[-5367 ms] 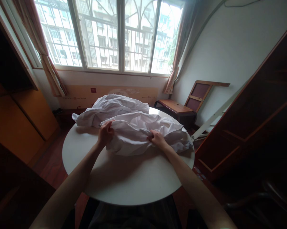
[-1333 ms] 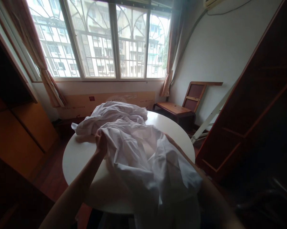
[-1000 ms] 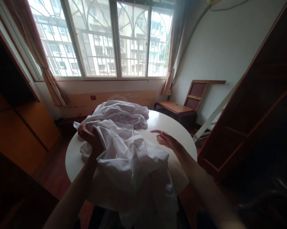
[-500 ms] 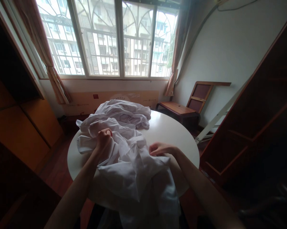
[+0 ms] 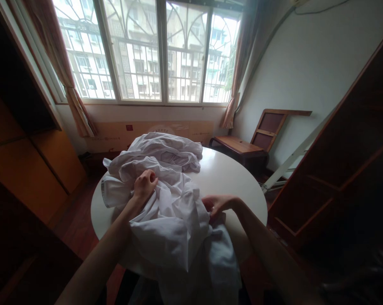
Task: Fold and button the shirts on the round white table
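Note:
A heap of crumpled white cloth [image 5: 166,231], apparently clothing, lies over the round white table [image 5: 236,182] and hangs off its near edge. My left hand [image 5: 144,185] rests on the middle left of the heap, its fingers curled closed on a fold. At the right side of the pile, my right hand [image 5: 219,204] bends down with thumb and fingers closed on the fabric; some fingertips are hidden in the folds. A second bunched white portion [image 5: 162,148] sits at the far side of the table, and a flap with a stitched edge [image 5: 113,190] sticks out left.
A low wooden bench [image 5: 239,145] stands beyond the table at right, with a wooden frame [image 5: 267,127] behind it. A long cardboard box [image 5: 115,137] leans under the window. Orange-brown cabinets [image 5: 56,161] flank the left; a dark red wooden panel [image 5: 331,182] slants at right.
My left hand has shifted slightly right and turned over the cloth. My right hand has reached lower into the right-hand folds, and the fabric there has been drawn up and parted.

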Tool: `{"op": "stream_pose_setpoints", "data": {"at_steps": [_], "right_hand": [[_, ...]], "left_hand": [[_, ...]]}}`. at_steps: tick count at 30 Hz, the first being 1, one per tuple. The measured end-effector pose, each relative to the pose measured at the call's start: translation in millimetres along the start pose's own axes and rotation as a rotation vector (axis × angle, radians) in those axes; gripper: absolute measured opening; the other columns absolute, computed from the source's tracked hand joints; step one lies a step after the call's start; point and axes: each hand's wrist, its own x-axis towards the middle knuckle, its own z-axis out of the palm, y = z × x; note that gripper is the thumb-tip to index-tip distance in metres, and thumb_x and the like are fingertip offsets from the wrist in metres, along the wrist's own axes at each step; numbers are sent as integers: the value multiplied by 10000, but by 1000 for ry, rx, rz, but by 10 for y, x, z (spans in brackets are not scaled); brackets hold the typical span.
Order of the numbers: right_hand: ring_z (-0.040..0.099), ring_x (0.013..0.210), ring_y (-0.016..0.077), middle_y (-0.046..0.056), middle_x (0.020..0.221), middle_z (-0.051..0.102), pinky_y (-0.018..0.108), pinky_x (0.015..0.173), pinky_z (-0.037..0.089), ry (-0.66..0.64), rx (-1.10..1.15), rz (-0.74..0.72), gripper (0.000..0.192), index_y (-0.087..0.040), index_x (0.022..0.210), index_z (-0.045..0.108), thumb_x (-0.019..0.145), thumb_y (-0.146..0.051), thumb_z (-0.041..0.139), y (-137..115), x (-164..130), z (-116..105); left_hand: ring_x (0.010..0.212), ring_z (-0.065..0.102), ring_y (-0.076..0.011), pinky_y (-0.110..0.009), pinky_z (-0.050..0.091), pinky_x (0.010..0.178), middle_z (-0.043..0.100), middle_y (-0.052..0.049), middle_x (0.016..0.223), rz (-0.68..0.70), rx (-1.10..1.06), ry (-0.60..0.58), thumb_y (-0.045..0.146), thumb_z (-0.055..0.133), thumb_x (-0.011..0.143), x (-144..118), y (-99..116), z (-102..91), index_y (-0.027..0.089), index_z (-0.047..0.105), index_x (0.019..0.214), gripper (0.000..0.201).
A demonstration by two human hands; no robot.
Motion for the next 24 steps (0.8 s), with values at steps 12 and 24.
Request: {"op": "stream_pose_setpoints", "data": {"at_steps": [12,24], "right_hand": [[394,496,60,-63,531,449,171,446,277,650,-176,36,244,-135,632,529,550,-303,686,77,-106,-142],[519,585,168,46,684,617,259,513,375,1815,-506,7,257,-181,864,524,734,-395,473,74,-194,-189]], "left_hand": [[908,593,-223,-314,441,809,628,-76,961,-151,-109,-20,146,538,677,151,-324,-45,192,481,1154,482],[876,496,-183,-362,408,816,484,-44,880,-231,-395,833,81,456,693,67,-246,-211,167,418,839,174]]}}
